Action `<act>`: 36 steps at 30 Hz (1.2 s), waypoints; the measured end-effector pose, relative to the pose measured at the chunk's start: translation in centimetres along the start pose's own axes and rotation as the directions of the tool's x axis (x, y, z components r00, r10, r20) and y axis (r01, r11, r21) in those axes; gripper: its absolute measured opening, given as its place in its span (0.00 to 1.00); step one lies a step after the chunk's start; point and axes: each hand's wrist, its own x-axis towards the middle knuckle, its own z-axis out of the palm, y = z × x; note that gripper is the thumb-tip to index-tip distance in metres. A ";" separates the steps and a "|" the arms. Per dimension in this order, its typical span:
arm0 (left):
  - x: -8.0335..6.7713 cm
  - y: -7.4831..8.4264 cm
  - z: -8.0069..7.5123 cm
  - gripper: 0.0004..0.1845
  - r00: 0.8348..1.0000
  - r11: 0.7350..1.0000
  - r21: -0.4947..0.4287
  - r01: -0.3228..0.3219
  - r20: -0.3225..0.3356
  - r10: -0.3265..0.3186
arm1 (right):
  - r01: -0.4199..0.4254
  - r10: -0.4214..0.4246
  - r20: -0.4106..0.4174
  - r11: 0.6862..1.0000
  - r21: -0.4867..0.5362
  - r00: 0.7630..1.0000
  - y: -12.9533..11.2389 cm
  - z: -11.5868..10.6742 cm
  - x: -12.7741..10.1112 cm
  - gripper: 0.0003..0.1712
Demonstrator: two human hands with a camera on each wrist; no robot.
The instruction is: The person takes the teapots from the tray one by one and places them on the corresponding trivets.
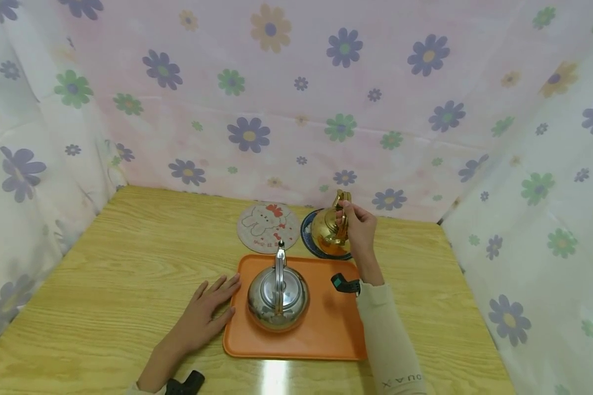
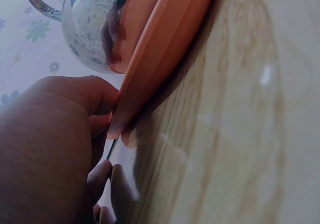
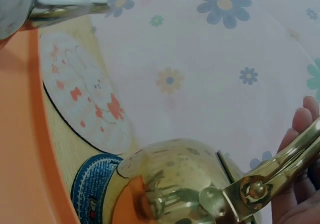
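Observation:
A gold kettle (image 1: 322,229) is at the back right, over a round dark blue coaster (image 1: 307,241). My right hand (image 1: 363,233) holds the kettle's raised handle with its fingers; the right wrist view shows the gold handle (image 3: 280,176) in front of the fingers. A silver kettle (image 1: 262,299) stands on the left half of an orange tray (image 1: 331,337), its spout toward the back. My left hand (image 1: 202,315) lies beside the tray, fingers extended, with thumb and fingertips touching its left edge. Whether the gold kettle's base touches the coaster cannot be told.
A round pale coaster (image 1: 257,241) with a rabbit drawing lies behind the tray, left of the blue one. The wood-patterned table (image 1: 128,263) meets flowered cloth (image 1: 296,99) at the back and both sides.

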 end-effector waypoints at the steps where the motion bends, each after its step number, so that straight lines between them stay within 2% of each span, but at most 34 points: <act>1: 0.0 0.0 0.0 0.29 1.000 1.000 0.001 0.000 0.000 0.000 | -0.008 0.008 0.006 1.000 -0.001 1.000 -0.1 0.0 0.0 0.21; 6: 0.0 -0.1 0.0 0.29 1.000 1.000 0.010 0.001 -0.002 -0.001 | -0.037 0.037 0.033 0.999 0.007 0.999 -0.3 0.1 0.1 0.24; 10: -0.1 -0.1 -0.1 0.29 1.000 1.000 0.009 0.002 -0.010 -0.002 | -0.059 0.061 0.055 0.997 -0.040 0.997 -0.4 0.0 0.0 0.28; 13: -0.1 0.0 -0.2 0.29 1.000 1.000 0.008 0.004 -0.009 -0.003 | -0.076 0.085 0.060 0.988 -0.134 0.995 -0.9 -0.1 -0.3 0.29; 19: 0.1 0.0 -0.2 0.29 1.000 1.000 0.007 0.001 -0.006 -0.001 | -0.064 0.083 0.045 0.943 -0.325 0.996 -2.8 -0.9 -1.5 0.27; 27: 0.2 0.0 -0.3 0.29 1.000 1.000 0.018 0.001 -0.005 -0.001 | -0.006 0.009 0.009 0.948 -0.318 1.000 -5.5 -1.4 -4.9 0.27; 36: 0.1 0.2 -0.3 0.29 1.000 1.000 0.006 -0.007 -0.005 0.007 | -0.031 0.029 -0.013 0.937 -0.348 1.000 -5.4 -1.2 -9.8 0.25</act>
